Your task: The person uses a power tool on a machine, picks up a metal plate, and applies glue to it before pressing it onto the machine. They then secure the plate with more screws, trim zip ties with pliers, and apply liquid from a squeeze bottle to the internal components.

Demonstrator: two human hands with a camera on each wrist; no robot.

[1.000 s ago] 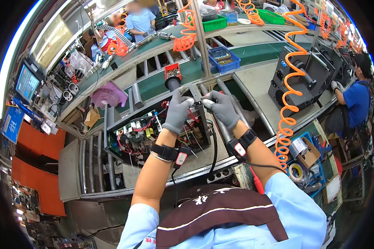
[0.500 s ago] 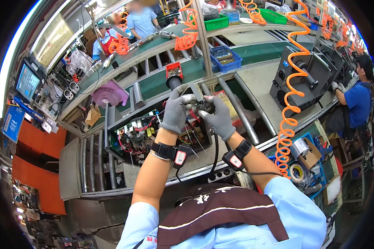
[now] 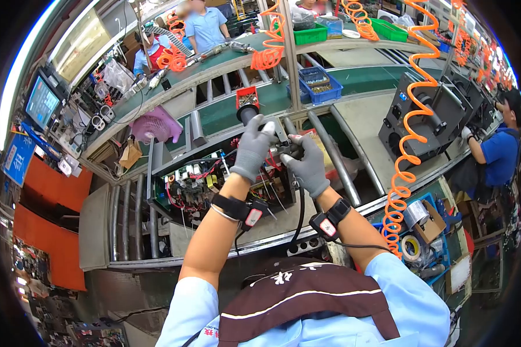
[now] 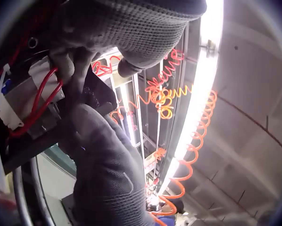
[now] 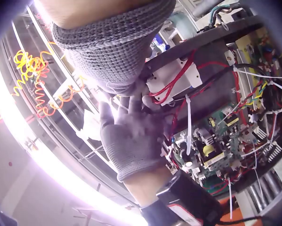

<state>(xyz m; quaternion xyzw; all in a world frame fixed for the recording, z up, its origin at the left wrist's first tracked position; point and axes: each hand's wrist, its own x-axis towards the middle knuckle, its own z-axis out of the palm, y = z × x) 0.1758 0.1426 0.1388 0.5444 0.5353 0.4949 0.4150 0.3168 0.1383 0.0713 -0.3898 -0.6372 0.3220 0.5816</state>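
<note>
An open dark case [image 3: 171, 217] with circuit boards [image 3: 208, 173] and coloured wires lies under the hands. My left hand [image 3: 253, 151], in a grey glove, is over its far right part, fingers extended and thumb apart. The right hand [image 3: 309, 165], gloved too, pinches a small black part [image 3: 283, 147] at the case's right end. In the left wrist view the right hand [image 4: 110, 165] has fingertips against a black piece [image 4: 98, 92] beside red wires [image 4: 42, 99]. The right wrist view shows the left hand [image 5: 134, 139] with fairly straight fingers; its fingertips are partly hidden.
Metal rollers [image 3: 336, 156] flank the case. Behind it stand a black spool-like cylinder [image 3: 248, 113], a red bin [image 3: 247, 97] and a blue bin [image 3: 324, 95]. An orange coiled hose [image 3: 414, 121] hangs at right, before a large black housing [image 3: 408, 115]. A black cable [image 3: 300, 214] hangs down in front.
The left fingers have come away from the small black part and spread, while the right hand keeps pinching it. Earlier both hands were higher, close together at the case's far edge. The head view has shifted slightly.
</note>
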